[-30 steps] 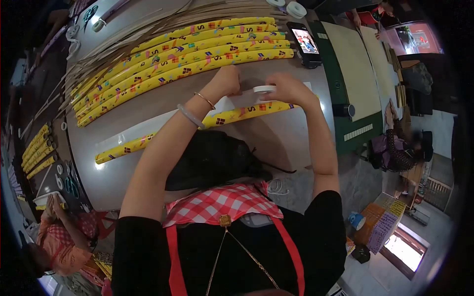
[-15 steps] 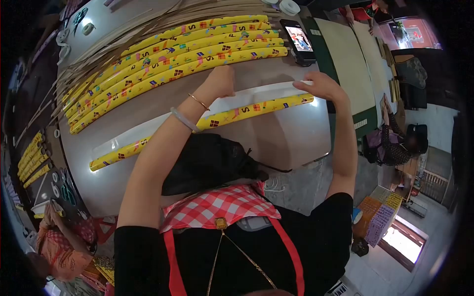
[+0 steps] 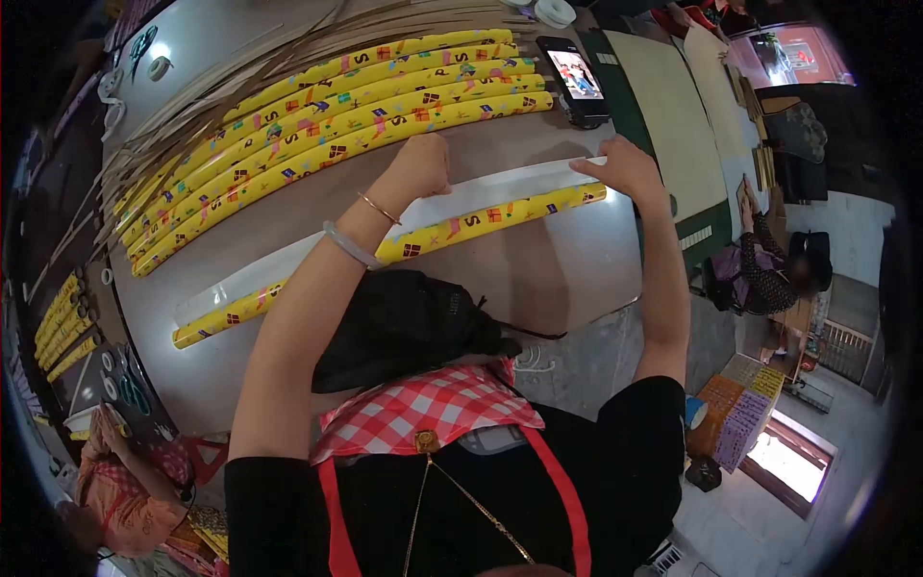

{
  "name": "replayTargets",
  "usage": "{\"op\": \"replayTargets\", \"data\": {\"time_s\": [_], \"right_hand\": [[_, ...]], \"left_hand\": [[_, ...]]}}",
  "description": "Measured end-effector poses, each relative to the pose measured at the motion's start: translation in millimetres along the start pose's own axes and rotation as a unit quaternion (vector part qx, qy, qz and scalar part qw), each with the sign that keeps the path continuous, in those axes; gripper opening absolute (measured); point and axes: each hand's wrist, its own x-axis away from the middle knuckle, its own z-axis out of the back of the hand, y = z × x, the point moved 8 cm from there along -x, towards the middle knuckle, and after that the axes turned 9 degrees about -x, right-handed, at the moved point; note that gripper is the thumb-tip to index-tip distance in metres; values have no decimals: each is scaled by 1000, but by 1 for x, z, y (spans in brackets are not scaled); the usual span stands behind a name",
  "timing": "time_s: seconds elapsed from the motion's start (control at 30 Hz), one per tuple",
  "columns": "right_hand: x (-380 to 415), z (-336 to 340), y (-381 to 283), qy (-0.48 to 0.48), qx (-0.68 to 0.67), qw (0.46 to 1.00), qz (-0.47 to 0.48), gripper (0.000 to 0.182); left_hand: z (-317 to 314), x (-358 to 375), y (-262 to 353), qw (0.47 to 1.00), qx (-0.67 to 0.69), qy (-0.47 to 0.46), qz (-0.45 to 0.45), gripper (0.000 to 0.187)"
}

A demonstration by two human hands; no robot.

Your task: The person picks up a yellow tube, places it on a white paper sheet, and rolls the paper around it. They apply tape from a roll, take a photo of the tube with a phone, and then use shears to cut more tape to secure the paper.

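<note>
A roll of yellow printed wrapping paper lies across the table in front of me, its white underside showing as a loose strip along the far edge. My left hand is closed in a fist over that white edge near the middle; what its fingers hold is hidden. At the right end, my right hand pinches the edge of the paper, its thumb laid on the white side. My left forearm covers part of the roll.
Several finished yellow rolls lie beyond my hands, beside thin brown strips. A phone stands at the back right. A black bag rests at the near edge. Scissors lie at left. Other people sit left and right.
My left hand has shifted slightly left along the paper edge. The right hand stays at the right end, and the roll lies almost as before. The view has tilted a little.
</note>
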Motion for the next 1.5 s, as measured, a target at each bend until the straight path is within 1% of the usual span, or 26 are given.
{"op": "replayTargets", "data": {"time_s": [0.03,0.1,0.17,0.23,0.3,0.37,0.43,0.5,0.57,0.6,0.63,0.73,0.83,0.9,1.07,1.13,1.17,1.23,1.37,1.5], "right_hand": [[1,0,-1,0,0,1000,-1,71],[1,1,0,-1,25,999,-22,71],[0,0,-1,-5,41,999,-24,71],[0,-2,-3,-9,55,998,-26,71],[2,1,-9,28,90,995,-26,72],[3,2,-14,37,97,994,-25,70],[4,1,-15,45,104,993,-25,69],[6,5,-20,93,152,984,9,63],[7,4,-21,108,157,982,19,62],[7,5,-23,123,162,979,28,61],[8,5,-24,123,162,979,28,61],[7,4,-24,117,166,979,20,60],[8,5,-26,129,167,977,28,59],[7,3,-24,112,139,984,12,58],[6,2,-27,125,141,982,10,55],[7,2,-29,129,141,982,11,54],[7,2,-30,132,136,982,10,53],[7,2,-30,134,131,982,9,53],[6,0,-30,145,139,980,17,51],[6,0,-32,169,140,975,31,49]], "left_hand": [[2,0,1,999,-33,19,-10,17],[1,0,0,999,-29,21,-10,17],[1,-1,-1,999,-24,25,-10,18],[1,-1,0,999,8,25,-23,24],[1,0,0,1000,8,17,-13,23],[-1,1,-3,1000,10,7,-3,23],[1,1,0,1000,11,17,-23,23],[1,1,-1,999,1,23,-25,23],[5,4,3,999,-9,30,-27,24],[5,4,2,1000,-9,22,-9,23],[5,5,1,1000,-8,15,9,23],[5,5,1,1000,-7,7,13,24],[5,5,1,1000,-4,9,16,24],[7,6,2,1000,-8,16,10,25],[3,5,-3,1000,3,19,8,24],[13,10,10,992,-21,96,-82,27],[15,11,12,992,-21,96,-82,27],[5,8,4,1000,28,7,-7,27],[6,8,4,1000,21,0,5,27],[9,9,5,999,4,32,-16,27]]}}
